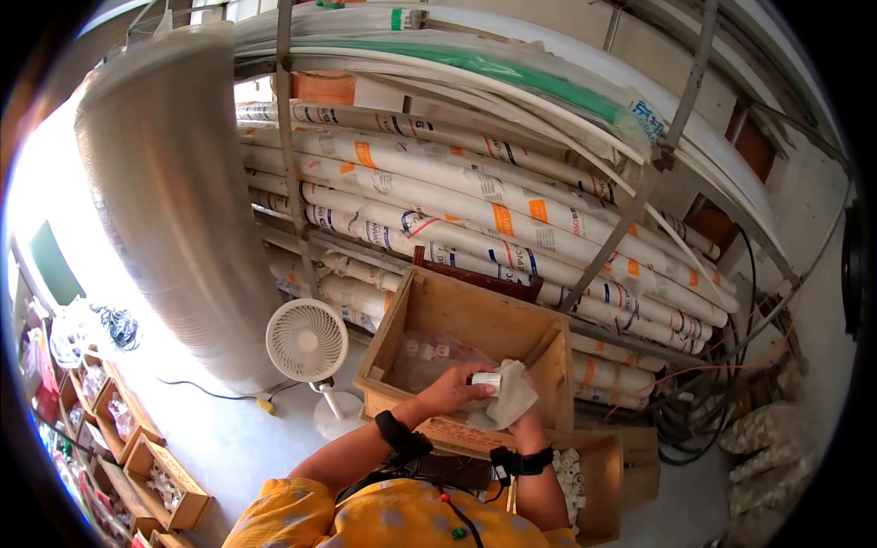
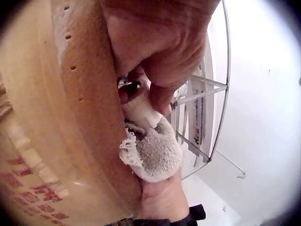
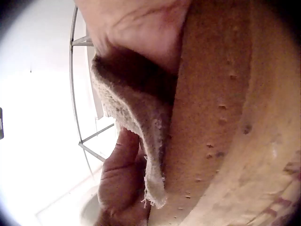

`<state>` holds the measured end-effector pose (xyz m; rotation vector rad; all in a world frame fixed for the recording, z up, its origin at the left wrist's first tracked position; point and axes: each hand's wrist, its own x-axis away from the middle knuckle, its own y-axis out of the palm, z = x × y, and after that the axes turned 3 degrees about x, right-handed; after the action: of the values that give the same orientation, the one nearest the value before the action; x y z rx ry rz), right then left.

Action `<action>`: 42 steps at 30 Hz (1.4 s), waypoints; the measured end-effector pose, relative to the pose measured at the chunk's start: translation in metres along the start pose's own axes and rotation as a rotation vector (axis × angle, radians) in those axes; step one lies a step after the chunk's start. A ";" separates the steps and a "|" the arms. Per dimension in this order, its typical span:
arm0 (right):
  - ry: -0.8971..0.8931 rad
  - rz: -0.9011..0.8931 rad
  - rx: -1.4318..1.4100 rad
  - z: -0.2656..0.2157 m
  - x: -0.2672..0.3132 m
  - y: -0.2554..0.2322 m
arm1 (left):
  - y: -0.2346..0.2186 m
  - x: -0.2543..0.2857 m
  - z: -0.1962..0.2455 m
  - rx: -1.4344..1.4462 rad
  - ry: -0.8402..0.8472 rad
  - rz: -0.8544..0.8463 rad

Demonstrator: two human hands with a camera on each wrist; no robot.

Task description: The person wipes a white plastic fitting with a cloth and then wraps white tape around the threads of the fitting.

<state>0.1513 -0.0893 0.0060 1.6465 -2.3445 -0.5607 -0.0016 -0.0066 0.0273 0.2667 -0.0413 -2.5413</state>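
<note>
My left hand (image 1: pixel 449 390) pinches a small white plastic pipe fitting (image 1: pixel 487 380) between thumb and fingers, over the near edge of a wooden box (image 1: pixel 376 362). Against the fitting lies a pale, frayed terry cloth (image 1: pixel 513 398), which my right hand (image 1: pixel 524 424) holds from below and to the right. Seen from the left wrist, the fitting (image 2: pixel 141 109) points into the cloth (image 2: pixel 159 153). The cloth (image 3: pixel 123 101) hides the right fingers in the right wrist view. Inside the box lies a clear plastic bag (image 1: pixel 422 354) with pale pieces in it.
A lower wooden box (image 1: pixel 603 484) of white fittings stands at the near right. To the left is a white fan (image 1: pixel 308 340), with a tall wrapped roll (image 1: pixel 174 201) behind. Long wrapped pipes (image 1: pixel 475 205) fill a metal rack beyond the box. More boxes (image 1: pixel 164 479) line the far left.
</note>
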 end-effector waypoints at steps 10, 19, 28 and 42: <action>-0.344 -0.032 0.707 0.004 -0.007 -0.002 | -0.001 -0.001 -0.011 0.025 0.025 0.063; 0.060 0.048 -0.138 0.000 -0.004 0.000 | 0.002 0.000 0.000 -0.071 -0.036 0.062; -0.139 -0.027 0.186 0.002 -0.003 -0.002 | 0.004 0.005 0.001 0.026 -0.008 0.119; 0.146 0.038 -0.131 -0.004 -0.003 0.004 | 0.009 0.005 0.007 -0.064 -0.002 0.103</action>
<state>0.1504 -0.0859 0.0116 1.5283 -2.1821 -0.5541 -0.0020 -0.0165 0.0336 0.2308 0.0254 -2.4361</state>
